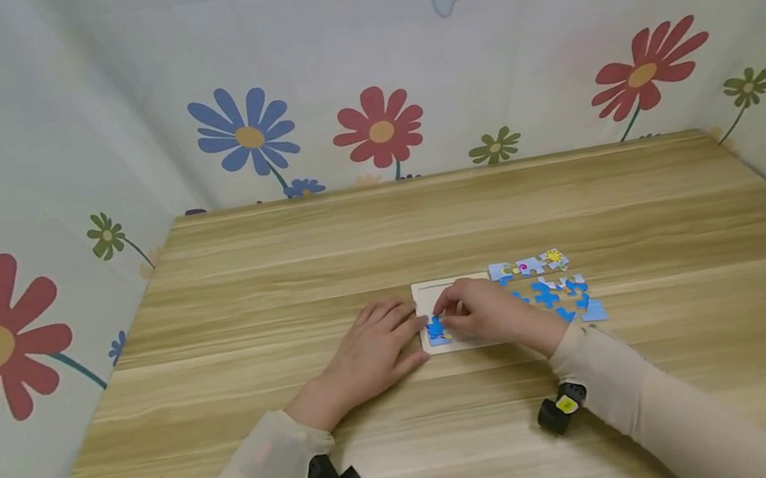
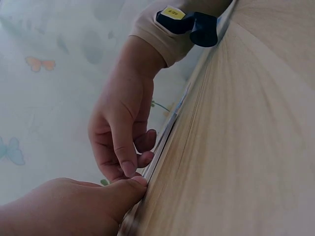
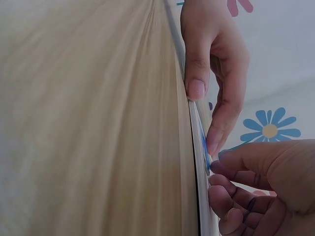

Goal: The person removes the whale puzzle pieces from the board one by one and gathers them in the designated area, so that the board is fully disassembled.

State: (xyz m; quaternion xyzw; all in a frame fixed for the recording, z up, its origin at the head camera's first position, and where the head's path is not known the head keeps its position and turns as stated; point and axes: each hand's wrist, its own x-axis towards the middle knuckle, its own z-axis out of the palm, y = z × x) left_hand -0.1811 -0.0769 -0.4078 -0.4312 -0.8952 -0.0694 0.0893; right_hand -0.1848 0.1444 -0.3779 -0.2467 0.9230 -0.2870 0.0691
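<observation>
A white puzzle board (image 1: 462,283) lies on the table with blue puzzle pieces (image 1: 437,333) at its left end. My left hand (image 1: 371,351) rests flat beside the board, fingers extended, fingertips touching its left edge. In the right wrist view, the left hand (image 3: 216,64) has its thumb on the board's side and a finger reaching over the blue pieces. My right hand (image 1: 482,309) comes over the board from the right. Its thumb and index finger pinch a small blue puzzle piece (image 3: 208,166) low at the board's left end; the fingertips hide most of it.
Several loose blue and light-blue puzzle pieces (image 1: 546,294) lie right of the board, some partly behind the right hand. One bears a yellow sun (image 1: 553,256). The wooden table (image 1: 324,249) reaches back to a flower-printed cloth (image 1: 497,59).
</observation>
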